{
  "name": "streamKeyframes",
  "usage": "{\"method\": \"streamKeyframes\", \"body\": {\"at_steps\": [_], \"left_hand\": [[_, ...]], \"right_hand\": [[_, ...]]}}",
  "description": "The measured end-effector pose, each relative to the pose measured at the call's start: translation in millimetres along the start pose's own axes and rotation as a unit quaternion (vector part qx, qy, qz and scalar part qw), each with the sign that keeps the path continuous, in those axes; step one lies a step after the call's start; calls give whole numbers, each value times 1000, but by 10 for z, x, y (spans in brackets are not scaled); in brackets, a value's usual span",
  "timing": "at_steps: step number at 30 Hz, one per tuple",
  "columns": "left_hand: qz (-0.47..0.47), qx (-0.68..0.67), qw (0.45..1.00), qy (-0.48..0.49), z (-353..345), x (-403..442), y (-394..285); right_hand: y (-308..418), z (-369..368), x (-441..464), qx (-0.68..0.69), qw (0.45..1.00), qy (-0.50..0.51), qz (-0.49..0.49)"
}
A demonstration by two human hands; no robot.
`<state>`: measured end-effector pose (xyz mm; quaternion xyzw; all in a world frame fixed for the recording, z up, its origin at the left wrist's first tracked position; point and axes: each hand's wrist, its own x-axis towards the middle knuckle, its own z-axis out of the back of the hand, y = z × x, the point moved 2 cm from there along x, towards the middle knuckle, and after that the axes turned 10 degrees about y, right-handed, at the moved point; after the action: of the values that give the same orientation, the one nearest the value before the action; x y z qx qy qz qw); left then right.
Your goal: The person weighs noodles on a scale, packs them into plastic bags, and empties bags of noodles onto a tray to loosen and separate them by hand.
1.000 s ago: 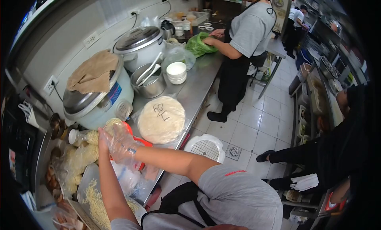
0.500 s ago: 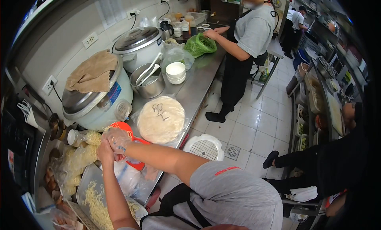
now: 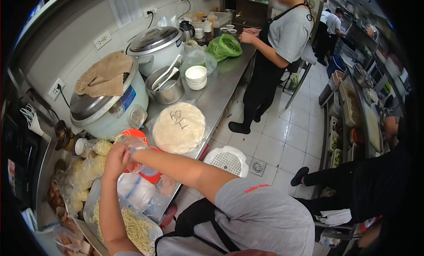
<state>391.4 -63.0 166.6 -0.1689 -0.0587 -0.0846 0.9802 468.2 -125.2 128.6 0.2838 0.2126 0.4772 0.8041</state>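
Note:
My left hand [image 3: 116, 160] is closed beside the other wrist, its fingers at the edge of a clear plastic glove. That glove covers my right hand [image 3: 135, 144], which is over an orange-red container [image 3: 152, 177]; its fingers are mostly hidden. A few pale noodle strands show just past the hands. Bagged yellow noodles [image 3: 90, 176] lie to the left. Loose noodles [image 3: 132, 227] fill a tray below my forearms. A clear plastic bag with white contents [image 3: 139, 190] sits between tray and container. Beyond is a plastic-wrapped stack of round pale sheets [image 3: 179, 127], marked in ink.
Two large cookers [image 3: 106, 110] line the wall, one with a brown cloth [image 3: 104, 75] on it. A steel pot [image 3: 165, 90] holds white ladles beside stacked white bowls [image 3: 196, 76]. A co-worker [image 3: 282, 39] stands by a green bag [image 3: 224, 47]. A perforated white stool [image 3: 226, 161] stands below the counter.
My left hand has shifted slightly up and left around the gloved hand, and its forearm has swung left, uncovering more noodles. The co-worker's hands have drawn back from the green bag.

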Motion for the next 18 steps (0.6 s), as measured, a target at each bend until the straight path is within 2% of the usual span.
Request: {"method": "streamKeyframes", "body": {"at_steps": [3, 6, 9, 12, 14, 15, 17, 18], "left_hand": [[38, -115, 989, -82, 18, 37, -80], [-93, 57, 991, -82, 24, 74, -308], [70, -44, 992, -95, -60, 118, -5], [233, 7, 970, -72, 8, 196, 383], [265, 9, 961, -84, -29, 155, 658], [253, 16, 961, -115, -80, 94, 752], [296, -79, 946, -107, -160, -27, 907], [295, -43, 947, -122, -246, -75, 1005]], "right_hand": [[-30, -95, 123, -32, 998, -49, 23], [-171, -245, 216, 21, 987, -132, 85], [91, 45, -55, -129, 985, 78, 78], [113, -329, 142, -304, 950, -49, 52], [65, -472, 294, -221, 975, -18, 32], [117, -322, 138, -202, 974, -28, 95], [85, -320, 129, -182, 977, -55, 92], [101, -247, 77, -174, 978, -55, 101]]}}
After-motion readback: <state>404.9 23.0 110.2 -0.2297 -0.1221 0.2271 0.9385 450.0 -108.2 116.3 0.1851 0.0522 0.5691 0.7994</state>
